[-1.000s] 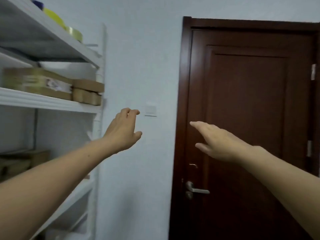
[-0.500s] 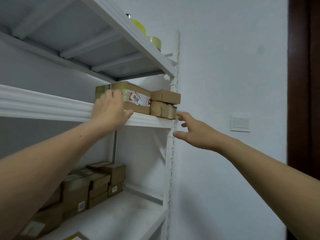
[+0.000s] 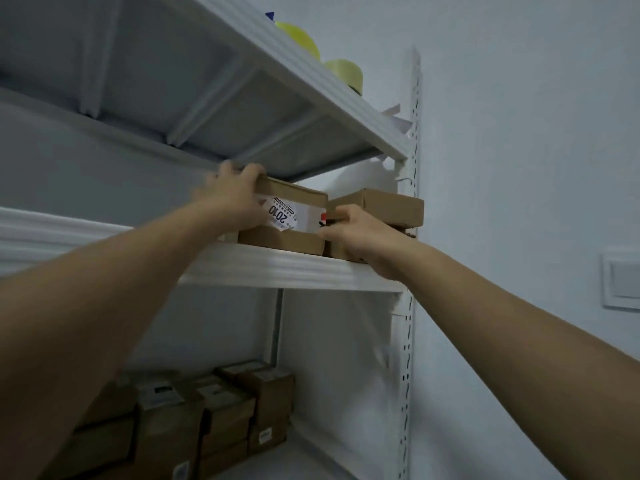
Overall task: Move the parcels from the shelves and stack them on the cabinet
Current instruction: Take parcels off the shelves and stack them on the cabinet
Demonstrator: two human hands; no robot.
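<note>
left hand [image 3: 232,199]: fingers curled over the top left corner of the labelled parcel [image 3: 282,241] | right hand [image 3: 362,239]: fingers curled round its right end, in the gap beside the small boxes [image 3: 386,206] | labelled parcel: lying on the middle shelf [image 3: 294,268] near its front edge, small boxes just right of it

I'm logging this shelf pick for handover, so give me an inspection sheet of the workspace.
Surface: white middle shelf, loaded at its right end.
Job's things: labelled parcel on that shelf; small parcel to its right, stacked on another; more parcels on the lower shelf.
Clutter: two yellow tape rolls and paper scraps on the top shelf.
Grippers: left hand grips the labelled parcel's top left edge; right hand curls at its right end.
Cables: nothing seen.
Surroundings: pale wall, light switch, slotted upright.
</note>
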